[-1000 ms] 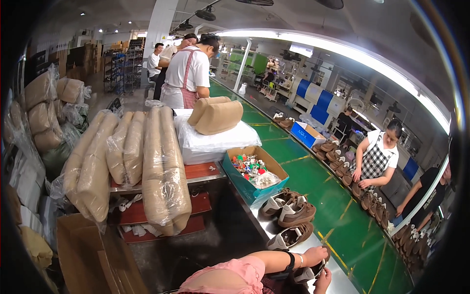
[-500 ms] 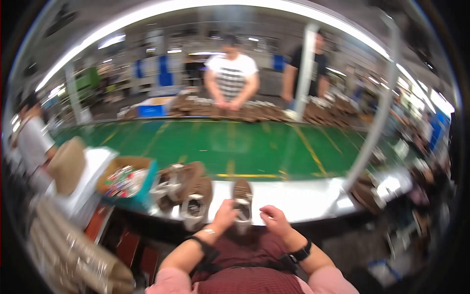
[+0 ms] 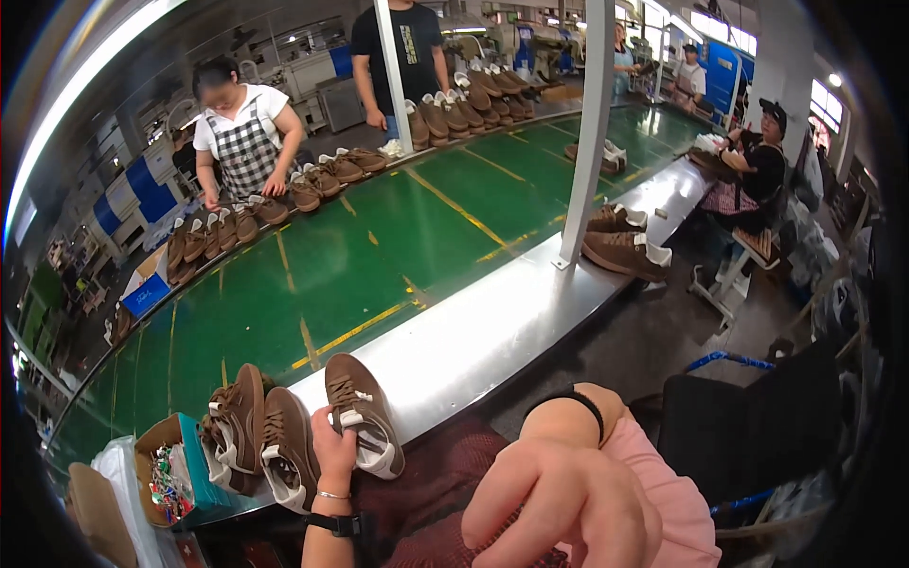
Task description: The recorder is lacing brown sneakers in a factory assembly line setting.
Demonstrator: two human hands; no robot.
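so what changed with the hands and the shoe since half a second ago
The right hand let go of the brown shoe and drew back toward the camera, fingers spread. The view swung to the right. The left hand stayed on the shoe at the metal ledge, with the other shoes beside it.

Swung right since half a second ago: belt [image 3: 379, 237] now running diagonally up to the right, shoe pile [image 3: 251, 435] and box [image 3: 175, 469] shifted to the lower left. Right hand [image 3: 559, 502] off the shoe [image 3: 360, 412], lifted close to the camera, fingers spread, touching nothing. Left hand [image 3: 333, 452] alone gripping that shoe, formerly held by both. Newly in view: white post [image 3: 587, 133], two shoes [image 3: 625, 241] at its foot, seated person [image 3: 757, 161] at far right.
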